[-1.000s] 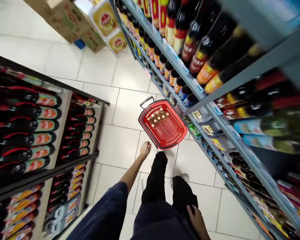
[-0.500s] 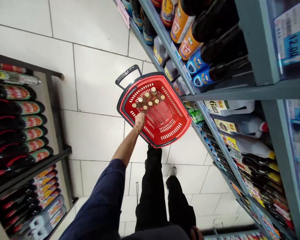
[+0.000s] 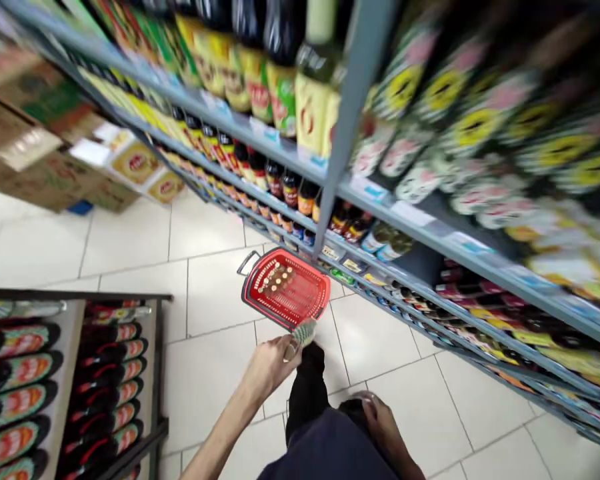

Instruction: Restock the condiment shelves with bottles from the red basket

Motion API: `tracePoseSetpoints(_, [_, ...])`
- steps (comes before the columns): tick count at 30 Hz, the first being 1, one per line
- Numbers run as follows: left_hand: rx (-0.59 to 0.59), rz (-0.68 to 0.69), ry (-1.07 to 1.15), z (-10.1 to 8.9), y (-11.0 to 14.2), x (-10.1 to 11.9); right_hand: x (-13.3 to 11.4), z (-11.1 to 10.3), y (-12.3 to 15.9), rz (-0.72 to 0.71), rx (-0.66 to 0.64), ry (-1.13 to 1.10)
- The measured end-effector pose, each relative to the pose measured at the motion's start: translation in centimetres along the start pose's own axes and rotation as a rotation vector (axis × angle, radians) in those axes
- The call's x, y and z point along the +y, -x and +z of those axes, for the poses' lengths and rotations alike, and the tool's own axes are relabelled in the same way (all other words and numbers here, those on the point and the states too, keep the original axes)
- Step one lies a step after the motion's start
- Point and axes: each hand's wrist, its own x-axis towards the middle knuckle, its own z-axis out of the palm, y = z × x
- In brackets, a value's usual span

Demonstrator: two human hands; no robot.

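Note:
My left hand (image 3: 273, 365) is in front of my body, with its fingers closed around a small glass bottle (image 3: 304, 332) with a pale green-and-white patterned surface; blur hides its lettering. Just beyond it, a red shopping basket (image 3: 307, 293) with a dark handle rests on the floor by the shelf. Several bottles with pale round caps (image 3: 277, 279) stand together at its far left side. My right hand (image 3: 383, 420) hangs low beside my right leg, its fingers blurred and partly turned away, so I cannot tell whether they hold anything.
A long grey shelf unit (image 3: 335, 133) packed with sauce bottles runs along the right and far side. At the left stands a dark-framed rack (image 3: 157, 373) of red-labelled bottles. Cardboard boxes (image 3: 55, 160) are stacked at the far left, on pale floor tiles (image 3: 215, 293).
My left hand has come up out of the basket and now holds the small bottle nearer my body. The view has tilted up toward the shelves, and my right hand shows more.

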Motion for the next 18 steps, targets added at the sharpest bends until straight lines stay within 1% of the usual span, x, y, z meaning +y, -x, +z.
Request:
tracePoseSetpoints(2, [-0.009, 0.084, -0.002, -2.0, 4.3, 7.0, -2.8, -3.1, 3.5, -0.177, -0.007, -0.144])
tracePoseSetpoints(4, [-0.006, 0.196, 0.030, -3.6, 7.9, 14.0, -5.4, -7.4, 7.2, -0.413, 0.034, -0.191])
tracePoseSetpoints(6, [0.012, 0.297, 0.078, -4.4, 11.2, 20.7, -6.9, -12.1, 10.7, -0.692, 0.035, -0.199])
tracePoseSetpoints(7, [0.029, 0.335, 0.101, -4.4, 12.8, 23.7, -6.9, -14.1, 12.4, -0.787, 0.031, -0.196])
tracePoseSetpoints(9, [0.081, 0.390, 0.146, -3.5, 15.9, 29.0, -5.4, -17.3, 15.5, -0.908, 0.000, -0.217])
tracePoseSetpoints(10, [0.114, 0.402, 0.166, -2.7, 17.2, 31.3, -4.0, -18.4, 17.0, -0.930, -0.018, -0.250])
tracePoseSetpoints(12, [0.188, 0.400, 0.193, -0.6, 19.7, 35.4, -0.7, -19.8, 19.8, -0.924, -0.042, -0.373])
tracePoseSetpoints(14, [0.229, 0.392, 0.215, 1.7, 21.5, 38.9, 2.6, -20.6, 22.3, -0.893, -0.049, -0.532])
tracePoseSetpoints(15, [0.223, 0.400, 0.228, 2.7, 22.2, 40.4, 3.9, -20.9, 23.5, -0.882, -0.045, -0.604])
tracePoseSetpoints(17, [0.176, 0.455, 0.274, 4.6, 23.1, 42.7, 6.1, -21.6, 25.6, -0.873, -0.038, -0.703])
tracePoseSetpoints(18, [0.137, 0.494, 0.313, 5.4, 23.5, 43.5, 6.8, -22.0, 26.5, -0.868, -0.028, -0.735])
